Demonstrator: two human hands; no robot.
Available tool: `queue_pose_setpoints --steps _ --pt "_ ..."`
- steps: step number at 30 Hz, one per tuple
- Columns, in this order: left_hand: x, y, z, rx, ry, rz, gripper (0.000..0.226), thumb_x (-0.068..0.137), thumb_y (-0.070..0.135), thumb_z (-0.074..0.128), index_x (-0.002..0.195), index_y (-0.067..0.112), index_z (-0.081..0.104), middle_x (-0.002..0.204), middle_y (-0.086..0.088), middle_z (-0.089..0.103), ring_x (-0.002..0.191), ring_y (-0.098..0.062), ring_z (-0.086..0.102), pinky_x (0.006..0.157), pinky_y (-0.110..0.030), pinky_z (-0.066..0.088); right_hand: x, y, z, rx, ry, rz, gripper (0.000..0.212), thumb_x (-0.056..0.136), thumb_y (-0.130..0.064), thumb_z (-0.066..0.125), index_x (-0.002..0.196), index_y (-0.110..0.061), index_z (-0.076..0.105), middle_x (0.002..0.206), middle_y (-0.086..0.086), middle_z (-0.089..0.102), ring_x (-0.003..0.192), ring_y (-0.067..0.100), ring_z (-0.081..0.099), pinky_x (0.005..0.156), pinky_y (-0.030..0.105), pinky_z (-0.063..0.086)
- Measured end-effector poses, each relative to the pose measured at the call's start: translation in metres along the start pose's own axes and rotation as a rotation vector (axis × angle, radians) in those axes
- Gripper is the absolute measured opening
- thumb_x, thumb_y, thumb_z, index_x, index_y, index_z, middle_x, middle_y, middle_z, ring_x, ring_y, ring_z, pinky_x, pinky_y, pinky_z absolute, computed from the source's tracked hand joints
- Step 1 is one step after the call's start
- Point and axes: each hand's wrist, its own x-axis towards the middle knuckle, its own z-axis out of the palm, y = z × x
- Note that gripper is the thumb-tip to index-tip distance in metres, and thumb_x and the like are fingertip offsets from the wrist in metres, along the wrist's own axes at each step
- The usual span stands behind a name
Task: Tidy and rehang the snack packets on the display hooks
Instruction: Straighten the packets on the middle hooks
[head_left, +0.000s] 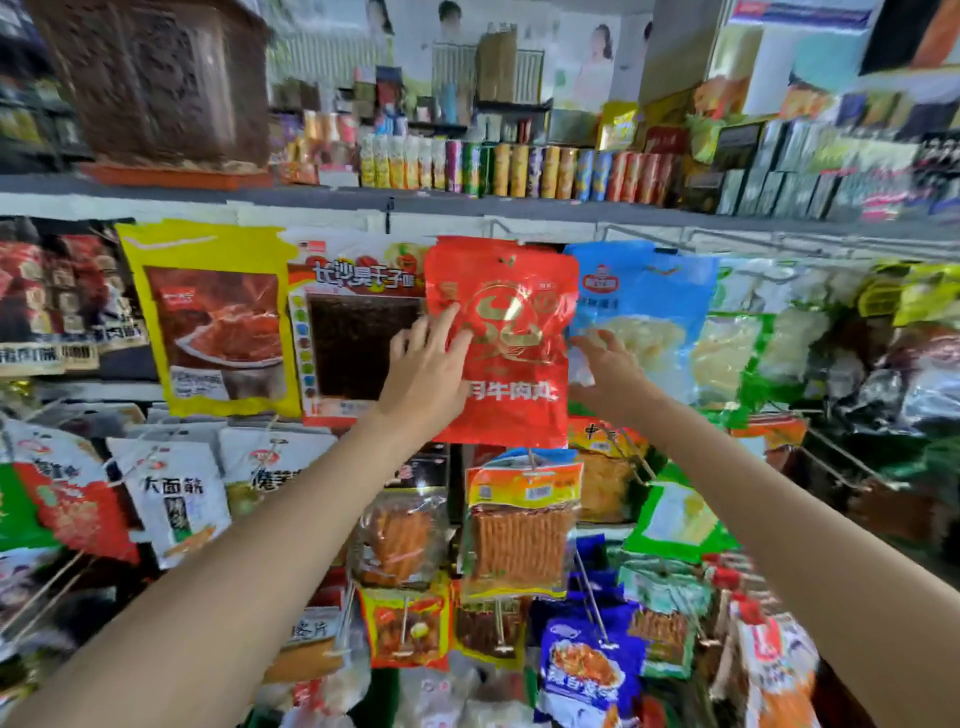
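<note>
The left hand (426, 371) lies with fingers spread flat against the left edge of the red packet (506, 343), steadying it and gripping nothing. The packet hangs in the top row, between a dark packet (358, 332) and a blue packet (644, 322). The right hand (605, 371) curls round the red packet's right edge. This looks like the straightening step; next comes seating its hole squarely on the hook, which is too blurred to make out.

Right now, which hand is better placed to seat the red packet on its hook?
Left, probably. The left hand lies flat on the red packet; the right hand is at its edge, against the blue packet.
</note>
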Motion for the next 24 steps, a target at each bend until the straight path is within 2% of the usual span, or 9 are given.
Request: queue_pose_setpoints --steps 3,6,8,11,14,18,20,22,24 --pt "-0.003 0.013 0.001 0.035 0.026 0.047 0.051 0.089 0.016 0.046 0.138 0.014 0.034 0.154 -0.004 0.012 0.139 -0.027 0.014 0.108 -0.044 0.016 0.015 0.008 0.008 0.24 -0.057 0.07 0.071 0.085 -0.016 0.062 0.142 -0.003 0.022 0.144 0.017 0.032 0.132 0.035 0.035 0.106 0.04 0.032" --pt "-0.003 0.023 0.003 0.042 0.039 0.093 0.05 0.087 0.012 0.048 0.136 0.012 0.039 0.154 -0.004 0.017 0.14 -0.026 0.017 0.108 -0.045 0.017 0.024 0.015 0.016 0.274 0.094 0.124 0.067 0.086 -0.015 0.057 0.142 -0.002 0.021 0.143 0.018 0.032 0.128 0.038 0.04 0.1 0.04 0.035" --pt "0.001 0.031 0.003 0.048 0.053 0.129 0.051 0.083 0.009 0.052 0.133 0.012 0.044 0.152 -0.005 0.023 0.137 -0.029 0.023 0.106 -0.048 0.023 0.029 0.018 0.014 0.242 0.202 0.083 0.063 0.087 -0.01 0.052 0.142 -0.002 0.021 0.144 0.019 0.029 0.127 0.039 0.039 0.099 0.042 0.036" --pt "0.01 0.044 0.007 0.061 0.05 0.139 0.056 0.069 0.007 0.062 0.124 0.012 0.053 0.146 -0.009 0.036 0.126 -0.04 0.039 0.093 -0.053 0.038 0.035 0.015 0.005 0.383 0.183 -0.047 0.065 0.087 -0.01 0.055 0.143 -0.006 0.022 0.144 0.013 0.037 0.126 0.033 0.044 0.098 0.038 0.038" --pt "0.021 0.055 0.009 0.033 0.039 0.062 0.06 0.071 0.007 0.063 0.128 0.013 0.049 0.15 -0.013 0.027 0.131 -0.045 0.029 0.095 -0.058 0.035 0.043 0.004 -0.007 0.653 0.086 -0.097 0.06 0.086 -0.008 0.058 0.139 -0.013 0.03 0.126 0.006 0.054 0.11 0.025 0.057 0.093 0.037 0.047" --pt "0.026 0.056 0.012 0.047 -0.047 0.0 0.061 0.083 0.012 0.054 0.139 0.018 0.032 0.155 -0.008 0.002 0.138 -0.04 0.007 0.103 -0.054 0.028 0.046 -0.007 -0.005 0.96 0.064 0.035 0.059 0.087 -0.004 0.057 0.137 -0.016 0.029 0.109 -0.003 0.054 0.098 0.017 0.057 0.088 0.035 0.051" --pt "0.025 0.05 0.011 0.032 -0.114 -0.036 0.064 0.086 0.013 0.05 0.143 0.02 0.02 0.155 -0.004 -0.006 0.139 -0.038 0.004 0.107 -0.051 0.025 0.04 -0.009 0.009 0.96 0.082 0.06 0.056 0.084 0.001 0.056 0.133 -0.013 0.032 0.11 0.001 0.056 0.1 0.021 0.058 0.091 0.043 0.051" --pt "0.022 0.043 0.006 0.033 -0.14 -0.047 0.066 0.087 0.013 0.05 0.144 0.022 0.017 0.155 -0.002 -0.005 0.139 -0.039 0.005 0.107 -0.05 0.024 0.036 -0.011 0.021 0.848 0.042 0.046 0.046 0.083 -0.001 0.055 0.125 -0.009 0.039 0.115 0.01 0.058 0.105 0.028 0.058 0.092 0.049 0.049" --pt "0.018 0.037 0.001 0.064 -0.171 -0.038 0.065 0.089 0.013 0.048 0.145 0.023 0.016 0.156 -0.001 -0.005 0.138 -0.038 0.01 0.107 -0.048 0.024 0.035 -0.011 0.022 0.763 0.001 0.054 0.034 0.083 -0.002 0.055 0.116 -0.008 0.046 0.114 0.012 0.059 0.104 0.031 0.059 0.09 0.05 0.049"
